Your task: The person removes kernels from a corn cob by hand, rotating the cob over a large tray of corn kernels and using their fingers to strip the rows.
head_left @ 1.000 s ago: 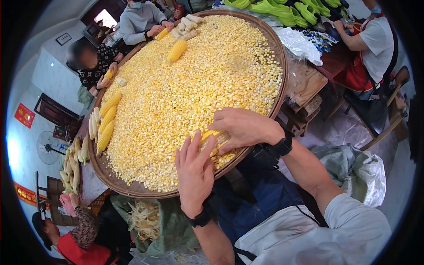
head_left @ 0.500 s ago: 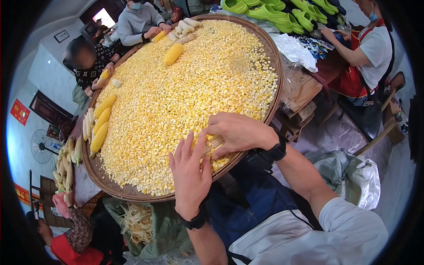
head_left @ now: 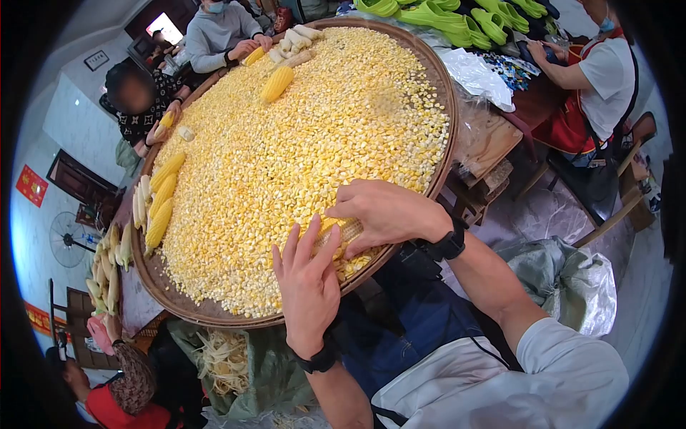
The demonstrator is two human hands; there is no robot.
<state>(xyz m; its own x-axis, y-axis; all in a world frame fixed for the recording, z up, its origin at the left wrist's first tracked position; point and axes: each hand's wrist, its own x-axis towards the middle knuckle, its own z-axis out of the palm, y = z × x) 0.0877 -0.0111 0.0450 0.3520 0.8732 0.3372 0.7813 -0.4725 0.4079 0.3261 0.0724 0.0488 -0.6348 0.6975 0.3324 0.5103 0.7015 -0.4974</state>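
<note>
A partly stripped corn cob lies between my two hands, low over the near edge of a large round tray spread with loose corn kernels. My right hand curls around the cob's right end, thumb below and fingers above. From the left, my left hand grips the other end, its fingers long and partly covering the cob. Yellow kernels still show on the cob's upper left side. Whole yellow ears rest along the tray's left rim, and another ear lies on the kernels farther back.
Two people sit at the tray's far left, each holding corn. Bare cobs sit at the back. Green clogs and a person in a red apron are at right. A sack of husks stands below left; unhusked ears lie beyond.
My left fingers have shifted slightly, and more of the cob shows between my hands. My right hand stays nearly in place. The lower-left person's arm has moved slightly.
</note>
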